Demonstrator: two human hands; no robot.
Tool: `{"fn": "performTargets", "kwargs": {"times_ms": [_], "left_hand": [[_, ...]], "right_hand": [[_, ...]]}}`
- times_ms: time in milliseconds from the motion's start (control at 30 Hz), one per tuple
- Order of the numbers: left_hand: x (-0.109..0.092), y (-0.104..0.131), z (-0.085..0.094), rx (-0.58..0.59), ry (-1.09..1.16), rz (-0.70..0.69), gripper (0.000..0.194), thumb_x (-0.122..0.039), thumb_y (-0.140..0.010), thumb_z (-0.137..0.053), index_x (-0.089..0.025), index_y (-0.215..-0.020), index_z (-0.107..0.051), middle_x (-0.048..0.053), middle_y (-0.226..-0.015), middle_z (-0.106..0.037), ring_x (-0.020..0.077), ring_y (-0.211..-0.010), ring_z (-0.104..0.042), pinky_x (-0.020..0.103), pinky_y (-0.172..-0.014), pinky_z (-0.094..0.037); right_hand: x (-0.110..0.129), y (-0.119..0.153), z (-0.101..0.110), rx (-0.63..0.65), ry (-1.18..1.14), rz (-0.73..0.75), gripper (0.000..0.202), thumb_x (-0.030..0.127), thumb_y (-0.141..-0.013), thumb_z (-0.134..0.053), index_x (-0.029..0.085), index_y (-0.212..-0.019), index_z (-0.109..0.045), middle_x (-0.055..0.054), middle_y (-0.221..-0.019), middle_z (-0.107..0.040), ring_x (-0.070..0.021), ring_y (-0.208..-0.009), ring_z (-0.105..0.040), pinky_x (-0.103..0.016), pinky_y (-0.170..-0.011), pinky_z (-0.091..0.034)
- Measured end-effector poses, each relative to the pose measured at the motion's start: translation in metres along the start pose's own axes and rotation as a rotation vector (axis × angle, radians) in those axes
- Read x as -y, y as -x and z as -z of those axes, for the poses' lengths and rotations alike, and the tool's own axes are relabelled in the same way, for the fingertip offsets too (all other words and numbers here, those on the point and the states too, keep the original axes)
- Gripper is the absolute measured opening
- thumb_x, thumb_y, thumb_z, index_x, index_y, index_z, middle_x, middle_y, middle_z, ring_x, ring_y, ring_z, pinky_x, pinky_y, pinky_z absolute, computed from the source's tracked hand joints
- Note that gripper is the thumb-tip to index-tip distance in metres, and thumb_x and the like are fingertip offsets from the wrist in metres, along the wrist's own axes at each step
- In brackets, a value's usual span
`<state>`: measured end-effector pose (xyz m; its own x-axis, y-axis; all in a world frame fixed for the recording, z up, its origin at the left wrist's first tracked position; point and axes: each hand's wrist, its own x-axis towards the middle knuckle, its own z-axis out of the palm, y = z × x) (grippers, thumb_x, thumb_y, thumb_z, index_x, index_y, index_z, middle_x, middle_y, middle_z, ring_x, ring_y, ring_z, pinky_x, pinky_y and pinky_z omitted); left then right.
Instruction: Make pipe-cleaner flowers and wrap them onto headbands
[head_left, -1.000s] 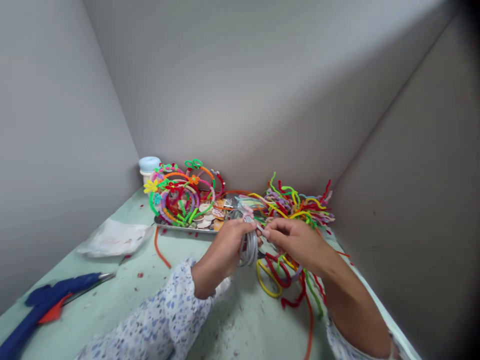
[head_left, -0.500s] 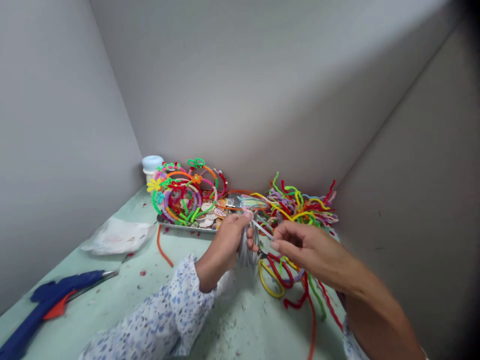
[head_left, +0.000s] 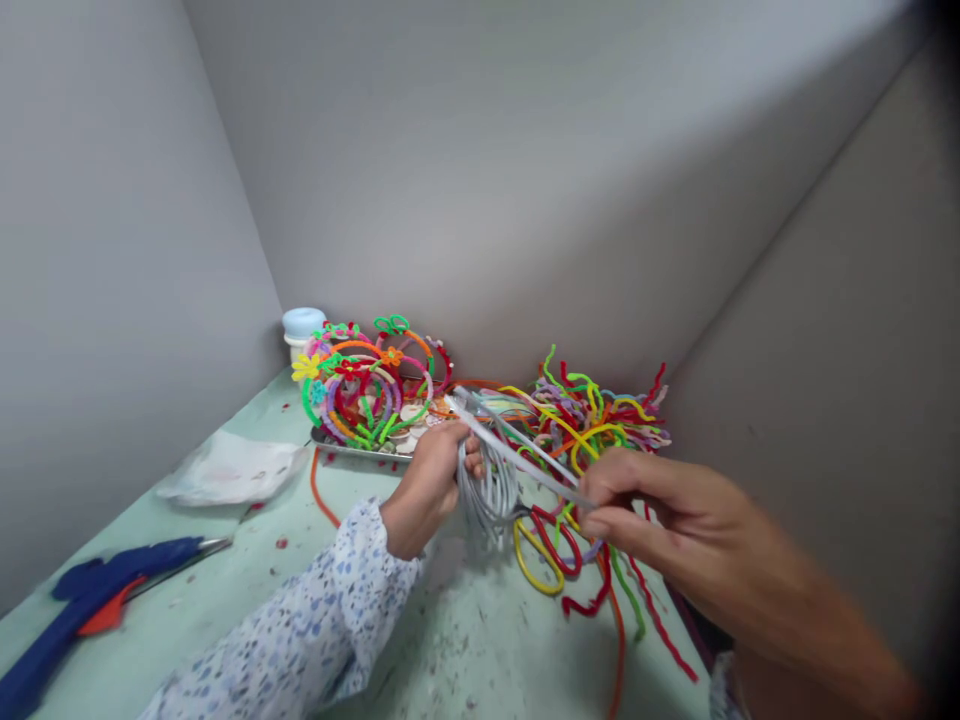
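Head view: a left hand (head_left: 429, 482), its wrist in a white sleeve with blue speckles (head_left: 315, 610), has its fingers curled tightly round the upper part of a looped bundle of thin grey cord (head_left: 491, 488), whose coils hang to the right of the knuckles; whether their lower ends touch the pale green, stained tabletop (head_left: 450, 650) I cannot tell. A right hand (head_left: 671, 515) has thumb and fingers pinched together on pale grey strands of that cord, which slant up and leftward from it to just above the left hand. Just beyond the coils, on the near side of the right hand, lie scissors with one red and one yellow loop handle (head_left: 552, 550). Behind the hands, a shallow metal tray (head_left: 358, 452) bears pale round discs (head_left: 409, 415) and colourful fuzzy headbands (head_left: 391, 356), with a tangled heap of multicoloured pipe cleaners (head_left: 600, 405) to its right. Further left are a white translucent plastic bag (head_left: 232, 470) and a dark blue glue gun with an orange trigger (head_left: 127, 568)
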<state>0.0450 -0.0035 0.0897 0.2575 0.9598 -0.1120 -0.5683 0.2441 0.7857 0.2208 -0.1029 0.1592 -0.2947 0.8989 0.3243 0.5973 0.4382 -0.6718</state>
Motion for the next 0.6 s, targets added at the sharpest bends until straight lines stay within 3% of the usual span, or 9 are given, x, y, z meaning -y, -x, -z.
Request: {"fn": "performTargets", "kwargs": {"times_ms": [33, 167, 333, 433, 500, 600], "left_hand": [[-0.001, -0.001, 0.001, -0.006, -0.004, 0.019, 0.011, -0.02, -0.077, -0.056, -0.016, -0.074, -0.046, -0.007, -0.049, -0.038, 0.0042, -0.037, -0.035, 0.015, -0.036, -0.031], [-0.01, 0.001, 0.0, -0.035, 0.001, 0.086, 0.014, -0.02, -0.079, -0.054, -0.017, -0.072, -0.042, -0.008, -0.05, -0.034, 0.0019, -0.034, -0.026, 0.013, -0.032, -0.021], [-0.031, 0.012, -0.007, 0.052, -0.032, 0.081, 0.014, -0.024, -0.08, -0.055, -0.017, -0.074, -0.045, -0.01, -0.049, -0.028, 0.0014, -0.032, -0.02, 0.013, -0.03, -0.015], [-0.045, 0.02, -0.01, 0.072, -0.059, 0.083, 0.016, -0.025, -0.081, -0.054, -0.018, -0.071, -0.044, -0.009, -0.048, -0.027, 0.0016, -0.032, -0.019, 0.013, -0.028, -0.015], [-0.053, 0.026, -0.013, 0.116, -0.1, 0.115, 0.017, -0.026, -0.081, -0.056, -0.018, -0.071, -0.045, -0.009, -0.048, -0.025, 0.0016, -0.032, -0.017, 0.013, -0.028, -0.013], [-0.059, 0.036, -0.019, 0.244, -0.088, 0.166, 0.014, -0.027, -0.081, -0.056, -0.017, -0.074, -0.049, -0.009, -0.048, -0.025, 0.001, -0.032, -0.017, 0.012, -0.028, -0.013]], "right_hand": [[0.002, 0.003, 0.003, -0.066, -0.008, 0.013, 0.02, 0.035, -0.082, -0.057, 0.02, -0.068, -0.06, 0.003, -0.059, -0.055, -0.0099, -0.053, -0.049, -0.021, -0.048, -0.037], [0.002, 0.004, 0.008, -0.544, 0.023, -0.057, 0.014, 0.034, -0.08, -0.061, 0.022, -0.073, -0.061, 0.003, -0.063, -0.057, -0.0103, -0.054, -0.05, -0.022, -0.05, -0.039], [-0.008, -0.005, 0.007, -0.843, -0.224, -0.1, 0.015, 0.036, -0.082, -0.059, 0.022, -0.081, -0.057, 0.002, -0.068, -0.06, -0.0119, -0.06, -0.054, -0.025, -0.056, -0.043], [-0.013, -0.008, 0.011, -1.034, -0.403, -0.062, 0.012, 0.033, -0.082, -0.059, 0.025, -0.09, -0.055, 0.004, -0.066, -0.055, -0.0107, -0.053, -0.05, -0.024, -0.049, -0.04], [-0.013, -0.008, 0.013, -1.019, -0.421, -0.073, 0.02, 0.031, -0.084, -0.057, 0.028, -0.103, -0.053, 0.004, -0.067, -0.055, -0.0092, -0.046, -0.043, -0.023, -0.042, -0.034], [-0.005, -0.007, 0.007, -0.721, -0.391, -0.181, 0.036, 0.034, -0.087, -0.051, 0.029, -0.122, -0.045, 0.003, -0.071, -0.059, -0.0081, -0.04, -0.037, -0.023, -0.038, -0.029]]}}
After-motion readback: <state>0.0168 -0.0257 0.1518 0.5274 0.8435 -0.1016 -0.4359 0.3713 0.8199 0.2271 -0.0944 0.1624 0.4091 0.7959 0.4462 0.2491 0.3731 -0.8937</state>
